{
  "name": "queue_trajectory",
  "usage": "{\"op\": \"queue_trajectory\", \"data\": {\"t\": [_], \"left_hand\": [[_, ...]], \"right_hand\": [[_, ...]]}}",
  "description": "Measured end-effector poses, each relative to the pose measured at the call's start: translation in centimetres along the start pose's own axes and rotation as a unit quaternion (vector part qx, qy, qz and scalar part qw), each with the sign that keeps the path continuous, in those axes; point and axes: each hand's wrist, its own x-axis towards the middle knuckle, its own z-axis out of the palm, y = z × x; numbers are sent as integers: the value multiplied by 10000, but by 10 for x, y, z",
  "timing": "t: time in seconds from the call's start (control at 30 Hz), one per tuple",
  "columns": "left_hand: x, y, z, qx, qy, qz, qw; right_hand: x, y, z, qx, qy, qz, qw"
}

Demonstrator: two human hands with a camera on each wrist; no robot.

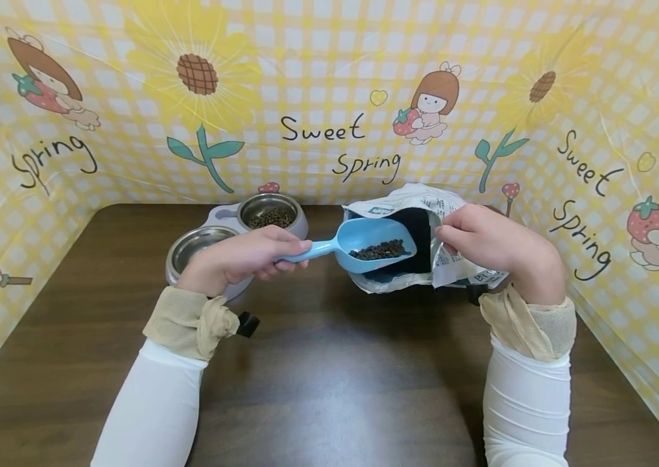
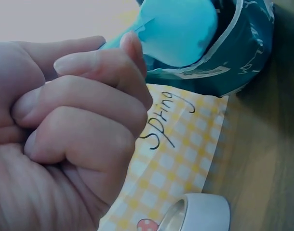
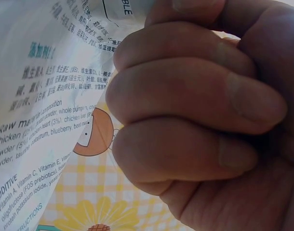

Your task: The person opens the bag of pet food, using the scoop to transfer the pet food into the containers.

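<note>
My left hand (image 1: pixel 253 251) grips the handle of a light blue scoop (image 1: pixel 364 232), fingers curled round it. Dark brown kibble (image 1: pixel 381 250) lies in the scoop, whose front end sits in the mouth of a white and teal pet food bag (image 1: pixel 452 266). The bag lies tipped with its opening facing left. My right hand (image 1: pixel 481 240) pinches the bag's rim, and the right wrist view shows its curled fingers (image 3: pixel 185 96) beside the printed side. Below the curled left hand, the scoop's underside (image 2: pixel 178 33) shows against the teal bag in the left wrist view.
Behind my left hand stands a grey-white double pet bowl (image 1: pixel 300 227). Its far metal bowl (image 1: pixel 256 206) has kibble in it; the nearer metal bowl (image 1: pixel 203 239) is partly covered by my hand. A yellow checked cloth (image 1: pixel 318 78) closes off the back and sides of the brown table (image 1: pixel 329 389).
</note>
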Motion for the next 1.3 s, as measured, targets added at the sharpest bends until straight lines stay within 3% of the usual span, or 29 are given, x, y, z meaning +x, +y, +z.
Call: {"op": "queue_trajectory", "data": {"t": [0.27,0.47,0.67,0.9,1.3], "left_hand": [[-18,0,-14,176,-194,172,9995],[-32,0,-24,152,-88,53,9998],[-38,-2,-31,113,-25,-64,9999],[-49,-7,-41,76,-145,165,9997],[-76,-12,-64,157,337,7,9993]], "right_hand": [[0,0,0,30,-18,73,10000],[0,0,0,29,-1,54,10000],[0,0,0,26,22,-1,10000],[0,1,1,25,41,-23,10000],[0,2,-1,31,-2,-82,10000]]}}
